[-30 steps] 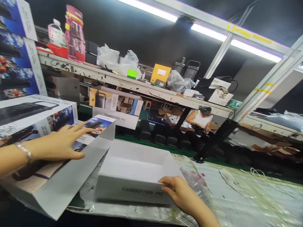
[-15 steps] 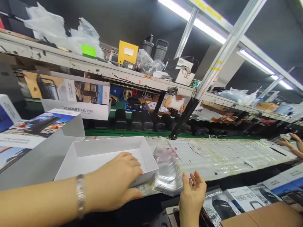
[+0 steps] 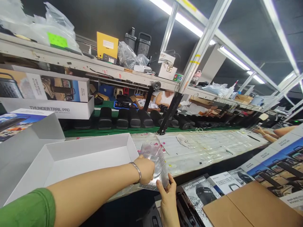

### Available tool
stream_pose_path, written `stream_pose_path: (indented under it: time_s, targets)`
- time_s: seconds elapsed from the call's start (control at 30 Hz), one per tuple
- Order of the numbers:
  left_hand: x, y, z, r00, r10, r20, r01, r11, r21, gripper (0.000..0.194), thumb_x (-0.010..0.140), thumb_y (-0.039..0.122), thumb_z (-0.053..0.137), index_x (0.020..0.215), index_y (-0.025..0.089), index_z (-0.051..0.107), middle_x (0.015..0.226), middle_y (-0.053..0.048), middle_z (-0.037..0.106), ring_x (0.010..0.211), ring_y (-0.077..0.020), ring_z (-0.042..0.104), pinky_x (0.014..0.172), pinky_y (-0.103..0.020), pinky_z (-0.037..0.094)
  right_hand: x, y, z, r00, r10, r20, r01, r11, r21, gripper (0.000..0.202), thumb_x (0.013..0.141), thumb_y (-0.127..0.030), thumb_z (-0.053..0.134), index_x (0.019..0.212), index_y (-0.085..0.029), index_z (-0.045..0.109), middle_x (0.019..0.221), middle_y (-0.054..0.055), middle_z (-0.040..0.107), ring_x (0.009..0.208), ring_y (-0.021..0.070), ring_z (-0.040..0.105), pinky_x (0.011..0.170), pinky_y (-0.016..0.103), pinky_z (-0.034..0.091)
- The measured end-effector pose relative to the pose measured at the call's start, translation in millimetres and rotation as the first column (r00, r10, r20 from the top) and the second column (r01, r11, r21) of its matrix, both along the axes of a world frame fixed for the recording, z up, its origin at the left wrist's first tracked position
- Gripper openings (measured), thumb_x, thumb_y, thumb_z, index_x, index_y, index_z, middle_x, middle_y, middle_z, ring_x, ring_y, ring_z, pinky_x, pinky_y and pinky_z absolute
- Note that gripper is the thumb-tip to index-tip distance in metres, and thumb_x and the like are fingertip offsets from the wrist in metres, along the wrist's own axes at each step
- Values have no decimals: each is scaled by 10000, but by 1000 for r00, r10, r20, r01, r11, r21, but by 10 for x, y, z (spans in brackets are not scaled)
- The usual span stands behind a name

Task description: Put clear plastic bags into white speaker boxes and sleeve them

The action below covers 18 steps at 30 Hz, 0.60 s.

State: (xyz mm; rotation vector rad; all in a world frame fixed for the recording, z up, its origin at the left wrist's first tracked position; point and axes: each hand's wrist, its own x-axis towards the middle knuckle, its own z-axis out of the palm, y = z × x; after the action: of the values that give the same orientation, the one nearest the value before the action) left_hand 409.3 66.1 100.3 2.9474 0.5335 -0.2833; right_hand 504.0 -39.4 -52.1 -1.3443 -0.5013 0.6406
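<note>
My left hand (image 3: 146,170), with a silver bracelet at the wrist, lies on a stack of clear plastic pieces (image 3: 156,162) at the bench edge. Its fingers are curled in; what they pinch, if anything, is hidden. At the right end of the same stack, my right hand (image 3: 167,192) has thumb and fingers apart and nothing in it. An open white box (image 3: 87,157) stands just left of the stack, with my left forearm across its front wall.
A printed carton lid (image 3: 47,126) is at the left, and a long printed box (image 3: 47,108) stands behind it. Dark speakers (image 3: 105,118) line the green strip. Printed booklets and brown cardboard (image 3: 251,205) sit lower right. Another person's hands (image 3: 265,134) are far right.
My left hand has moved right, from over the white box to the clear plastic stack, and its fingers have curled. My right hand is now by the stack's edge. The view has shifted right.
</note>
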Motion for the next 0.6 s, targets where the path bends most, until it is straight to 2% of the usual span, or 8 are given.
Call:
stream_pose_path:
  time_s: [0.1,0.27,0.37,0.43,0.5,0.53,0.57,0.6]
  targets:
    - [25,3,-56,1000,-10,-20,10,999,30,122,732,191,609,758,152,722,791,-123,730,807,-289,674,830,-442,438,-7,22,75,996,31,-83,-26,998,64,874,682,-512,717,1363,-265,230,1333,128,492,1217,269,494,1064,460,347]
    - [28,37,-211,975,-187,116,151,952,265,170,685,259,655,762,108,673,728,-138,698,734,-270,644,997,-446,351,7,158,85,991,13,-134,-6,999,51,868,673,-414,695,1364,-257,195,1370,136,432,1232,268,474,1080,457,322]
    - [-45,75,-43,928,-216,304,129,951,283,158,660,189,646,799,119,626,767,-108,677,776,-247,613,1001,-435,344,27,183,138,998,-22,-63,22,1000,-6,931,660,-429,680,1394,-234,140,1423,174,356,1289,302,411,1078,471,327]
    - [-178,47,255,862,-161,481,93,982,163,78,709,116,573,783,140,583,780,-69,659,771,-203,590,953,-405,372,84,111,268,984,-100,149,116,988,-99,1005,648,-509,693,1424,-213,126,1473,196,270,1347,347,321,1102,511,283]
    - [-394,-38,621,773,-9,634,127,982,-141,105,806,103,472,759,160,546,741,-25,626,718,-150,555,837,-328,420,188,-30,465,912,-141,385,202,971,-124,1041,634,-571,715,1448,-245,156,1509,158,228,1372,379,267,1124,544,237]
    - [-527,-95,786,738,104,667,183,921,-345,138,845,128,443,748,164,536,708,-11,599,682,-131,534,753,-281,431,249,-112,571,878,-126,461,191,977,-96,1021,630,-569,732,1449,-279,195,1506,123,262,1372,387,270,1130,551,235]
    - [-667,-156,917,711,220,667,254,805,-536,156,867,162,442,736,162,527,689,-3,573,651,-113,513,691,-247,429,308,-186,672,865,-75,497,118,991,-56,964,638,-545,744,1436,-319,252,1485,83,326,1371,386,283,1133,551,247]
    - [-809,-213,1000,689,322,650,333,655,-678,176,881,209,460,724,158,518,676,0,553,621,-100,494,641,-225,421,355,-243,758,862,18,506,-4,1000,-28,895,642,-508,759,1408,-352,322,1438,54,411,1366,385,300,1135,548,264]
